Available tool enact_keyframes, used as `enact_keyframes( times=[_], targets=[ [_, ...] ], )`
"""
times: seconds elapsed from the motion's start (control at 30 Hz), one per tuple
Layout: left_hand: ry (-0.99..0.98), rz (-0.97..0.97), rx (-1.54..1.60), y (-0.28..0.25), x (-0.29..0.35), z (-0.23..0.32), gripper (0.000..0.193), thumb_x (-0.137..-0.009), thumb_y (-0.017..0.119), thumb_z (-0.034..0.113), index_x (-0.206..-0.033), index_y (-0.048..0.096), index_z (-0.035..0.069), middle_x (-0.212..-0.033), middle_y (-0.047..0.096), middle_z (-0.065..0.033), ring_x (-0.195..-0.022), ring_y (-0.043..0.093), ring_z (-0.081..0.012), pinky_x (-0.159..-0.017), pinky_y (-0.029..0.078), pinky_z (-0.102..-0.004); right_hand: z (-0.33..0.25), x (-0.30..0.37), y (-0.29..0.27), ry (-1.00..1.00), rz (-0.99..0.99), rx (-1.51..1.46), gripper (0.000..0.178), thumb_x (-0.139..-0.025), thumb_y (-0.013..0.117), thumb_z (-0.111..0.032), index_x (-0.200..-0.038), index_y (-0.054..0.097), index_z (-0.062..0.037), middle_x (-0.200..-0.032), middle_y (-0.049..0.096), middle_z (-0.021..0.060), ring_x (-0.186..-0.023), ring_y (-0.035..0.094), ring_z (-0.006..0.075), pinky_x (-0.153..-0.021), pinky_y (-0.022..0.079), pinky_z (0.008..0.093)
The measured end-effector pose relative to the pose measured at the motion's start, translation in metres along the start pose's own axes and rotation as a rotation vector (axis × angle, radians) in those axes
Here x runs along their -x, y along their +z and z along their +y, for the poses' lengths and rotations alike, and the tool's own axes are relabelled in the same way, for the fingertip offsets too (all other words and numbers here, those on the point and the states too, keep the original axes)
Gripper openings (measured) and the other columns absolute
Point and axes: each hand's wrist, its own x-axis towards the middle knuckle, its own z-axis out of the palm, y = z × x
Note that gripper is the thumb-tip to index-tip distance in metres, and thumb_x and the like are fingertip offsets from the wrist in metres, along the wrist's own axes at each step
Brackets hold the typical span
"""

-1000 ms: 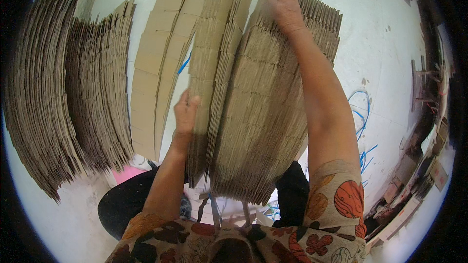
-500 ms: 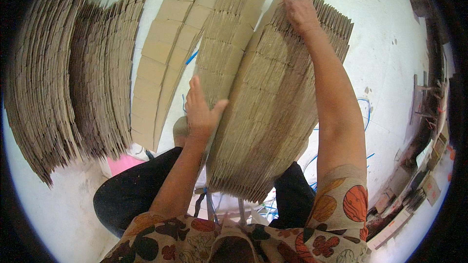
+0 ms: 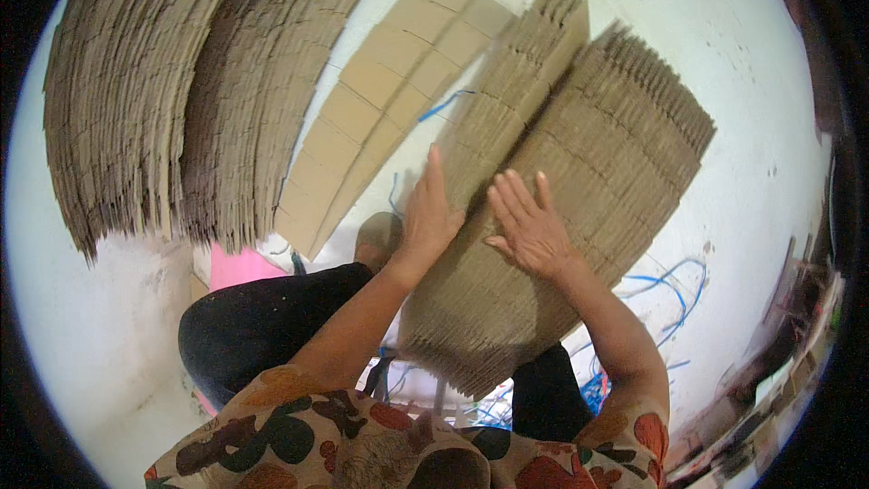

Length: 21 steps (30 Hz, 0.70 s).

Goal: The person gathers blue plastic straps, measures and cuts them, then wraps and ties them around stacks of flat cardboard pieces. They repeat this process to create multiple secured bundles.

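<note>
A wide stack of brown cardboard pieces point(image 3: 588, 163) stands between my legs, its layered edges facing up. Against its left side leans a narrower cardboard stack point(image 3: 520, 81). My right hand point(image 3: 529, 225) lies flat on top of the wide stack, fingers spread and holding nothing. With fingers stretched out, my left hand point(image 3: 432, 213) rests along the left side of the narrower stack, near its lower end. Neither hand grips a piece.
Flat cardboard sheets point(image 3: 380, 100) lie overlapped on the floor to the left. Beyond them stand tall cardboard stacks point(image 3: 127, 100). Blue strapping point(image 3: 670, 285) loops on the white floor at right, and a pink thing point(image 3: 240, 267) lies by my left knee.
My right hand has come back from the stack's far end to its middle and now lies flat. My left hand stays at the left side. The view has shifted.
</note>
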Motion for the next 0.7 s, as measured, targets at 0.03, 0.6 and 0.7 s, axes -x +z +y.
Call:
enact_keyframes(
  times=[0.03,0.6,0.7],
  targets=[
    [-0.072,-0.026,0.112,-0.002,-0.003,-0.005,0.102,-0.059,0.078,0.009,-0.139,0.016,0.000,-0.130,0.041,-0.0264,-0.113,0.044,-0.0417,-0.095,0.036,-0.0438,-0.001,-0.001,0.000,0.006,0.003,0.029,0.073,-0.082,0.050,-0.051,-0.133,0.038,-0.0009,-0.143,0.031,0.0134,-0.136,0.020,0.0281,-0.108,0.008,0.0578],
    [0.255,0.576,-0.784,-0.159,-0.096,-0.025,0.069,-0.061,0.070,0.005,-0.125,0.042,0.004,-0.119,0.051,-0.0154,-0.099,0.049,-0.0338,-0.086,0.040,-0.0394,-0.001,-0.004,-0.008,0.016,0.099,-0.019,0.051,-0.083,0.053,-0.042,-0.106,0.055,0.0029,-0.123,0.048,0.0167,-0.132,0.028,0.0303,-0.107,0.010,0.0597],
    [0.037,0.366,-0.902,-0.117,-0.067,-0.113,0.066,-0.066,0.066,0.005,-0.127,0.041,0.004,-0.127,0.046,-0.0123,-0.101,0.048,-0.0326,-0.087,0.038,-0.0421,-0.004,-0.011,-0.002,-0.022,0.162,-0.062,0.049,-0.082,0.055,-0.042,-0.104,0.056,0.0021,-0.120,0.049,0.0166,-0.129,0.031,0.0304,-0.107,0.012,0.0599]
  ],
)
